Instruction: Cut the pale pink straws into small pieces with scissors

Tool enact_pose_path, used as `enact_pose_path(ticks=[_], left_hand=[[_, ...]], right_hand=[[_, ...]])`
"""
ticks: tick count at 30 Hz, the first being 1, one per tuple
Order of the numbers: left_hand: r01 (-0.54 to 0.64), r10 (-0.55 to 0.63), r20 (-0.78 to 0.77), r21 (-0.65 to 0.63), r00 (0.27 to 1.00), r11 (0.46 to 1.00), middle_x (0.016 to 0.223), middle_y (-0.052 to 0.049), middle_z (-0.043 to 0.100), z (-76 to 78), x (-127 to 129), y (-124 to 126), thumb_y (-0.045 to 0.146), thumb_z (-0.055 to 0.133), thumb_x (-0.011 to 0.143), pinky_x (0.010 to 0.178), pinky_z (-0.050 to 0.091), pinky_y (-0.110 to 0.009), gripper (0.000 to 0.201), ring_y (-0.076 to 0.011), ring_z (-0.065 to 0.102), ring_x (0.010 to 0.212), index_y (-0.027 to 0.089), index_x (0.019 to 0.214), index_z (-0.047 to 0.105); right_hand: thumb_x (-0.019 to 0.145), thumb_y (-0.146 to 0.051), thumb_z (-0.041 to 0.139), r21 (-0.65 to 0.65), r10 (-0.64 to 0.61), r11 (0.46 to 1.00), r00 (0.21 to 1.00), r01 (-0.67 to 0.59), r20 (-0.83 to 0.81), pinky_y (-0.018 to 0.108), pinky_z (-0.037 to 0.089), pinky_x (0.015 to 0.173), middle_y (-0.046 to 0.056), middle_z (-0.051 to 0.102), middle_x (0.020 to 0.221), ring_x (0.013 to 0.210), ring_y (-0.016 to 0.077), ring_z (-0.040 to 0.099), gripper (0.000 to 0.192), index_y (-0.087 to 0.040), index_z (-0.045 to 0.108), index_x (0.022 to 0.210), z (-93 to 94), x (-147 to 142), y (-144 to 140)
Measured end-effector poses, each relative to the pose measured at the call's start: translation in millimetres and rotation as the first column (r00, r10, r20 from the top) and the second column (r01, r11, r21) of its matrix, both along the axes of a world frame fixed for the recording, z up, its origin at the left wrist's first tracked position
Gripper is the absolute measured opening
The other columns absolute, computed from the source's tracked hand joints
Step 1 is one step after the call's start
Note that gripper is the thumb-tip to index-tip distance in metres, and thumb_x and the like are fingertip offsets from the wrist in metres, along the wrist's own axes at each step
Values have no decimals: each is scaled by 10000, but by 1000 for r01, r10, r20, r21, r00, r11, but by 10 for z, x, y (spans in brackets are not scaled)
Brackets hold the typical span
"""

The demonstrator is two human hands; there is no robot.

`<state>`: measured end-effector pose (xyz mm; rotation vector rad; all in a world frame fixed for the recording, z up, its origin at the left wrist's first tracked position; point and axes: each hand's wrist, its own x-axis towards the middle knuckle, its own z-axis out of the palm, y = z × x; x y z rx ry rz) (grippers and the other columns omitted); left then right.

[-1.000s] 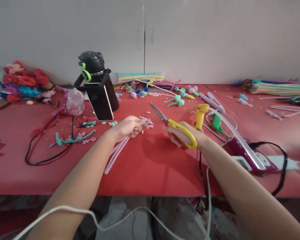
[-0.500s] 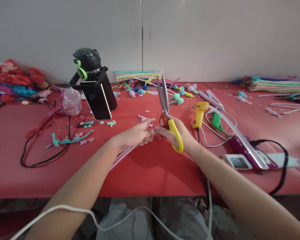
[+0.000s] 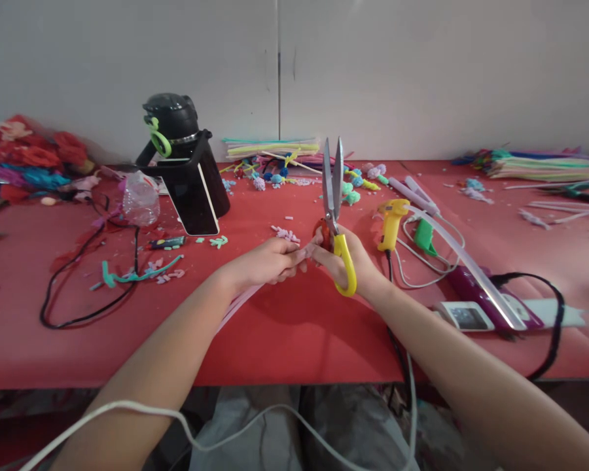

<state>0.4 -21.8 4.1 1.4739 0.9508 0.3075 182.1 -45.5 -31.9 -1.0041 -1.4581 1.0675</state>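
Note:
My left hand is closed around a few pale pink pipe cleaners, whose long ends trail below the wrist toward the table's front. Hooked on my right hand is a pair of scissors with yellow and orange handles, blades pointing up and slightly apart. Thumb and fingertips of the right hand pinch at the pipe cleaners' end, touching the left fingertips. Short pink cut pieces lie on the red table just beyond the hands.
A yellow glue gun with its cord lies to the right, near a purple and white device. At the back left stand a black flask and a phone. Pipe cleaner bundles lie along the wall. A white cable crosses in front.
The scissors have swung more upright and to the right in my right hand. Both hands stay together, fingertips shifting slightly on the pipe cleaners.

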Motion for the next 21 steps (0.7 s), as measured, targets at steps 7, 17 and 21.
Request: enact_pose_path(ticks=[7, 17, 21], left_hand=[[-28, 28, 18, -17, 999, 999, 545, 61, 321, 35, 26, -21, 370, 512, 936, 455, 189, -213, 292, -58, 261, 446, 156, 740, 539], [-483, 458, 168, 431, 873, 762, 581, 36, 358, 24, -215, 236, 460, 485, 946, 501, 252, -242, 346, -107, 321, 511, 194, 724, 487], [-559, 498, 254, 395, 829, 729, 563, 44, 336, 74, -262, 233, 393, 477, 956, 484, 227, -244, 290, -100, 292, 479, 197, 742, 492]], right_hand=[[776, -337, 699, -3, -72, 997, 997, 72, 43, 270, 412, 561, -63, 529, 622, 552, 111, 493, 272, -233, 448, 785, 61, -8, 5], [868, -608, 597, -258, 130, 966, 883, -11, 450, 255, 365, 483, -24, 486, 432, 423, 98, 452, 542, -206, 465, 530, 290, 385, -99], [851, -639, 596, -294, 243, 951, 817, -95, 523, 256, 362, 465, -15, 521, 454, 413, 109, 478, 537, -204, 490, 555, 287, 363, -151]])
